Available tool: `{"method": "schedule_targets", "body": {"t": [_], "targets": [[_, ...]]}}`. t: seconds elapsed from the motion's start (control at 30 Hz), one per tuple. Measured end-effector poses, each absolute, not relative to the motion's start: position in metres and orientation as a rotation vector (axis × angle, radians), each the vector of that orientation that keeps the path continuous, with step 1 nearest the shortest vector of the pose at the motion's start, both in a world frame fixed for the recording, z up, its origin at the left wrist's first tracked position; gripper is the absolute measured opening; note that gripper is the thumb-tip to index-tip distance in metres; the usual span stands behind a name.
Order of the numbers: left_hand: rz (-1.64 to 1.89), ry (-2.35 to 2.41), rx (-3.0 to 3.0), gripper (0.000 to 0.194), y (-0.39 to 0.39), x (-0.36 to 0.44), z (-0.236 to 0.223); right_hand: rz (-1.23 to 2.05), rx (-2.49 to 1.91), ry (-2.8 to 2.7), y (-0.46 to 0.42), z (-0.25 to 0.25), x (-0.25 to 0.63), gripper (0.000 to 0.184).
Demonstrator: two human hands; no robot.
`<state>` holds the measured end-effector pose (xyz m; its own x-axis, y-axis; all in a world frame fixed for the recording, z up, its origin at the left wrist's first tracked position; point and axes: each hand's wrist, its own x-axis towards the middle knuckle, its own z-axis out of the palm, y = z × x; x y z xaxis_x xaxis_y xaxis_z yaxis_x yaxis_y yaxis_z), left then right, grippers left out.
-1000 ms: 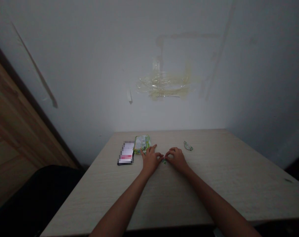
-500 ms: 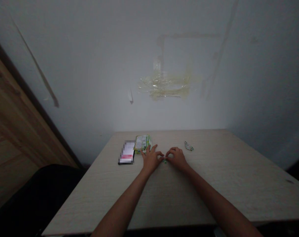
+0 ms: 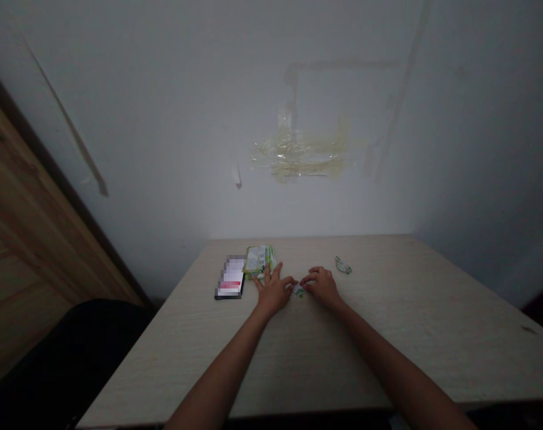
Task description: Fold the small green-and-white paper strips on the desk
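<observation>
A small white-and-green piece of wrapper (image 3: 299,292) is at the middle of the table, between my two hands. My left hand (image 3: 272,292) pinches its left side with thumb and forefinger, the other fingers spread toward a green-and-white packet (image 3: 255,259). On the opposite side, the fingertips of my right hand (image 3: 322,287) close on the wrapper piece. The fingers hide part of it. Beyond my right hand lies a narrow, crumpled green-and-white strip (image 3: 343,265).
A phone (image 3: 230,278) with a lit, blurred screen lies left of the packet. The pale wooden table (image 3: 410,322) meets a wall (image 3: 186,119) with old tape (image 3: 298,156) on it. A dark chair-like shape (image 3: 83,340) stands at the left beside wooden boards (image 3: 33,209).
My hands have drawn slightly apart, the left one shifting a little left. More of the wrapper piece now shows between the fingertips. The packet, phone and strip have stayed put.
</observation>
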<state>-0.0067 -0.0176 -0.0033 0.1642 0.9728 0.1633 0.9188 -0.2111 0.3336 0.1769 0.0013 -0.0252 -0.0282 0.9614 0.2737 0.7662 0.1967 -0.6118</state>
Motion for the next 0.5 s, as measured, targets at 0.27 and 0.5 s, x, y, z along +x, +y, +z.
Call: {"method": "schedule_targets", "body": {"t": [0.27, 0.5], "targets": [[0.470, 1.850, 2.293, 0.026, -0.0168, -0.0087, -0.0035, 0.435, -1.627, -1.923, 0.0065, -0.0240, 0.1827, 0.025], [0.430, 1.860, 2.295, 0.027, -0.0169, -0.0122, -0.0039, 0.427, -1.610, -1.901, 0.0020, -0.0213, 0.1837, 0.023]]}}
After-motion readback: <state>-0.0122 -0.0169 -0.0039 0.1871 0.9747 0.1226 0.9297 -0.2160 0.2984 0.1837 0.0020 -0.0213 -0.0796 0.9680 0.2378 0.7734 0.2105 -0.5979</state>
